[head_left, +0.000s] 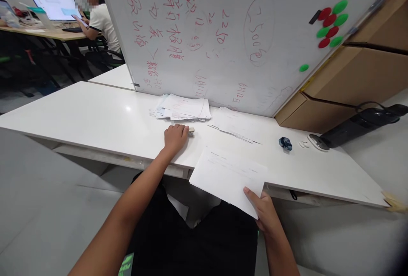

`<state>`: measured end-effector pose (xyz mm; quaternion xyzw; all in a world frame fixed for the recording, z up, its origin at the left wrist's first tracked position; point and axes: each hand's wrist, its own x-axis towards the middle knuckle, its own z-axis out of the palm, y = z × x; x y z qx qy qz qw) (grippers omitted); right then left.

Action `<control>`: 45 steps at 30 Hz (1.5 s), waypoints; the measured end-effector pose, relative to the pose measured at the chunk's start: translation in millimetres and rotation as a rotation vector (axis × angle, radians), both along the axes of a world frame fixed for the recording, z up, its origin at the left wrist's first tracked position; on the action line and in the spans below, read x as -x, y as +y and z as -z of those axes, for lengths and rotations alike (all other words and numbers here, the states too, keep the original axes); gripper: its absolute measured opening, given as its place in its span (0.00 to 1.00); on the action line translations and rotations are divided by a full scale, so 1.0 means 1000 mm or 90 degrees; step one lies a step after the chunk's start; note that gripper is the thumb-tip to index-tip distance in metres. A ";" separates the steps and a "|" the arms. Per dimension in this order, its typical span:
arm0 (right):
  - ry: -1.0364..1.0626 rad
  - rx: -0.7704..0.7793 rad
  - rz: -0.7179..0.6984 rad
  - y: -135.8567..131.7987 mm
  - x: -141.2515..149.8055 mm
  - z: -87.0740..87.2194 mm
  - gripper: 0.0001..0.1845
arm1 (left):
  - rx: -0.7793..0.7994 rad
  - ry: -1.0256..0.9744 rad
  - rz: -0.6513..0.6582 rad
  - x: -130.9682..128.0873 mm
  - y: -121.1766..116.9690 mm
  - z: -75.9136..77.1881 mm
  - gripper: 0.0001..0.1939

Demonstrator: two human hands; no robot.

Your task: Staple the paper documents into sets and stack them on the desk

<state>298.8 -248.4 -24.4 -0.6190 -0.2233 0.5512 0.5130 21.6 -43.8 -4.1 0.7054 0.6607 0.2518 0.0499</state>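
Observation:
My left hand (176,139) is closed over a small stapler (191,132) on the white table; only its pale end shows past my fingers. In my right hand (265,209) are some sheets of paper (229,174), pinched at their near right corner with the thumb on top. The sheets reach over the table's front edge, with faint print on the upper face. Just beyond my left hand lies a thick, uneven stack of papers (188,108). To its right is a thinner pile of papers (234,124).
A whiteboard (229,55) with red writing and magnets (331,20) stands along the table's back. On the right are a dark bottle (353,127) lying tilted, a small dark blue object (285,143) and cardboard boxes (360,72). Another person (103,23) sits at a desk far left.

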 end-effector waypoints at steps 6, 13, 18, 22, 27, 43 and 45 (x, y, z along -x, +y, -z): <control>-0.014 -0.009 -0.042 0.013 0.008 -0.004 0.22 | 0.019 -0.022 0.031 0.005 0.001 -0.004 0.23; -0.057 -0.062 -0.113 0.056 0.018 -0.013 0.20 | -0.027 -0.020 0.148 0.015 0.009 -0.005 0.23; -0.069 -0.075 -0.127 0.073 0.021 -0.015 0.20 | -0.005 -0.061 0.147 0.017 0.010 -0.001 0.20; -0.060 -0.049 -0.127 0.074 0.025 -0.018 0.20 | -0.001 -0.083 0.168 0.020 0.012 0.001 0.19; -0.083 -0.037 -0.126 0.074 0.027 -0.022 0.21 | -0.002 -0.091 0.172 0.021 0.011 0.001 0.18; -0.092 -0.044 -0.157 0.075 0.021 -0.012 0.22 | 0.006 -0.066 0.171 0.018 0.011 -0.002 0.16; -0.091 -0.032 -0.152 0.075 0.024 -0.016 0.21 | 0.009 -0.068 0.177 0.019 0.012 -0.003 0.16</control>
